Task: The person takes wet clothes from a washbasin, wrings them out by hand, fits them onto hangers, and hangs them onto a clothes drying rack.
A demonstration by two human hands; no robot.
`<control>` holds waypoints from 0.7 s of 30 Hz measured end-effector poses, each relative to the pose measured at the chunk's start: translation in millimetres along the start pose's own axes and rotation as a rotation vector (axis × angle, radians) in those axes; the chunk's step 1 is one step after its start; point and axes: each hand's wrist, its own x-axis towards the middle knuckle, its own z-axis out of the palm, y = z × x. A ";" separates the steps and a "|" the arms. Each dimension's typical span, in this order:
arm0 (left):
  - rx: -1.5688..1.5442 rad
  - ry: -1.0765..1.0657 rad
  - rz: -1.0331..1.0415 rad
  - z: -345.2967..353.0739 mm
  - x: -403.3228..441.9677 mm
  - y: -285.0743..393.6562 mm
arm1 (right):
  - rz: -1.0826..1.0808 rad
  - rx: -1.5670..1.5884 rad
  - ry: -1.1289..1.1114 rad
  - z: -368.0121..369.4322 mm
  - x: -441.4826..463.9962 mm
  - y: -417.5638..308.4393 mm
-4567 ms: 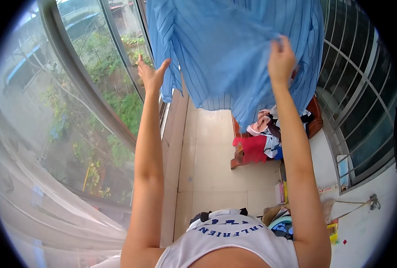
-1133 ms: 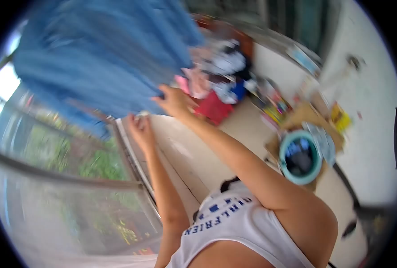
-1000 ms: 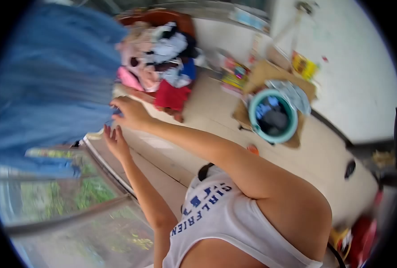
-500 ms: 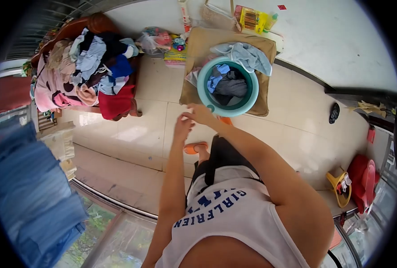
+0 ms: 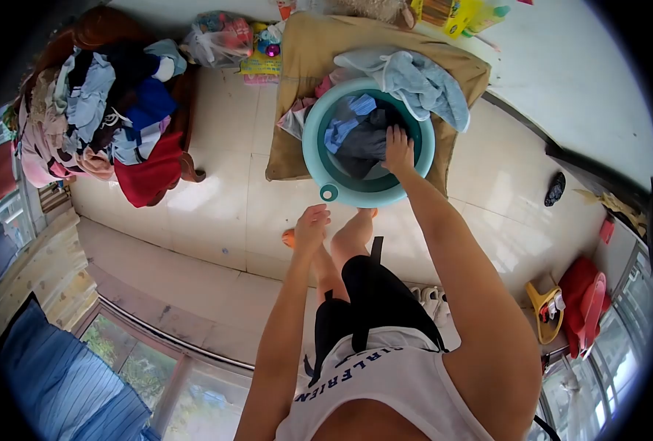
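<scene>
My right hand (image 5: 398, 153) reaches into a teal plastic basin (image 5: 310, 140). Its fingers are stretched out over a dark grey garment (image 5: 361, 145) and touch it. Beside that garment, also in the basin, lies a light blue cloth (image 5: 343, 132). My left hand (image 5: 312, 226) hovers just below the round handle tab (image 5: 329, 192) on the basin's near rim, loosely curled with nothing in it. A pale blue towel (image 5: 423, 82) is draped by the basin's far right rim.
The basin stands on a brown cloth-covered surface (image 5: 297, 59). At the left, a wooden seat holds a heap of clothes (image 5: 91, 103). A plastic bag (image 5: 220, 40) sits behind it. Blue fabric (image 5: 84, 375) hangs lower left; a yellow basket (image 5: 545, 312) is at right.
My hands, together in front of the basin before, have parted. The right has gone into the basin onto the dark grey garment; the left has dropped lower. My view has shifted closer to the basin.
</scene>
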 end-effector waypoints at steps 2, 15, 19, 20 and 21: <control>0.007 0.039 -0.038 -0.9 6.7 -6.6 | -0.062 -0.103 0.172 9.7 6.9 0.8; -0.172 -0.237 -0.322 57.9 42.3 6.7 | -0.050 0.304 -0.215 -53.5 -14.5 -7.7; -0.529 -0.208 -0.587 84.8 54.9 36.3 | -0.135 0.504 -0.224 -117.1 -41.6 -35.4; -0.769 -0.316 -0.590 86.0 57.8 41.5 | -0.109 0.562 -0.293 -126.5 -45.7 -38.7; -0.765 -0.319 -0.593 84.9 58.9 43.2 | -0.085 0.621 -0.367 -140.8 -50.6 -41.7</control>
